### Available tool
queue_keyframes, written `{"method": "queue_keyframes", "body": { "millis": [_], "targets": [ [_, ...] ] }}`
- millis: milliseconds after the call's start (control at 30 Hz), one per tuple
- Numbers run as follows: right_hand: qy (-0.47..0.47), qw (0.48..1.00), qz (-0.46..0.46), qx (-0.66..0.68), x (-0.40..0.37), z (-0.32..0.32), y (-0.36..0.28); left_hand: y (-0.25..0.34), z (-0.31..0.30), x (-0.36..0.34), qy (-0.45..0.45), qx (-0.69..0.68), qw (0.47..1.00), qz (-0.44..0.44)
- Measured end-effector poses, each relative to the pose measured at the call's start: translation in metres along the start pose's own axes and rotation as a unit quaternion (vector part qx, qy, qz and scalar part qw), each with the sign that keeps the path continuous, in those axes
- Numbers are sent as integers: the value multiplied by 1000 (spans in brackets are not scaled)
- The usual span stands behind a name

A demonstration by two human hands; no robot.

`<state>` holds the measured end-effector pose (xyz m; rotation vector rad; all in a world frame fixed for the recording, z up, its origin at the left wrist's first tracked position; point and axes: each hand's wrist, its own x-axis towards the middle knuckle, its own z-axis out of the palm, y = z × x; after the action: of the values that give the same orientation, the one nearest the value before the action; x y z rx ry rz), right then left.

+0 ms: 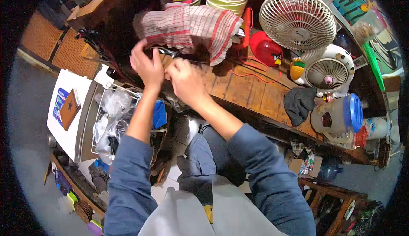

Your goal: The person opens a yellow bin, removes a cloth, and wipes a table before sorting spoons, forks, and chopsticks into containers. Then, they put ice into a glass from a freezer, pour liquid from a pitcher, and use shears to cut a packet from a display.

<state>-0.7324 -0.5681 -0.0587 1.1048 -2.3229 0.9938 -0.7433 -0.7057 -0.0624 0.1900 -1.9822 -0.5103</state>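
Note:
My left hand [147, 69] is raised over the near left part of the wooden table, its fingers and thumb apart. Right beside it, my right hand [185, 82] is closed, fingers curled toward the left wrist; what they hold, if anything, is hidden. Just beyond both hands, a dark handle with a shiny edge [168, 52] shows at the foot of a red-and-white checked cloth [187, 28]. That cloth lies draped over a heap whose contents are covered.
Along the wooden table [238, 87] stand stacked pale buckets [228, 0], a white fan [298, 21], a smaller fan [328, 75], a red bird-faced item [266, 49] and a blue-lidded jug [336, 114]. A red cord [255, 76] trails there. Lower left, a wire basket [96, 129] holds plastic bags.

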Motion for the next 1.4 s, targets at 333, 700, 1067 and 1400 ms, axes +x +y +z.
{"method": "queue_keyframes", "body": {
  "millis": [333, 700, 1067, 1400],
  "targets": [
    [-80, 988, 104, -77, 29, 68, 46, -24, 44, -73, -108, -33, 992, -54],
    [-95, 961, 105, -236, 11, 58, 31, -22, -21, -126, -102, -242, 918, -297],
    [25, 996, -11, -87, -120, -63, -14, -133, 3, -27, -371, 145, 913, -84],
    [82, 983, 142, -84, -236, -143, -64, -109, 7, -21, -388, 62, 918, -47]
  ]
}}
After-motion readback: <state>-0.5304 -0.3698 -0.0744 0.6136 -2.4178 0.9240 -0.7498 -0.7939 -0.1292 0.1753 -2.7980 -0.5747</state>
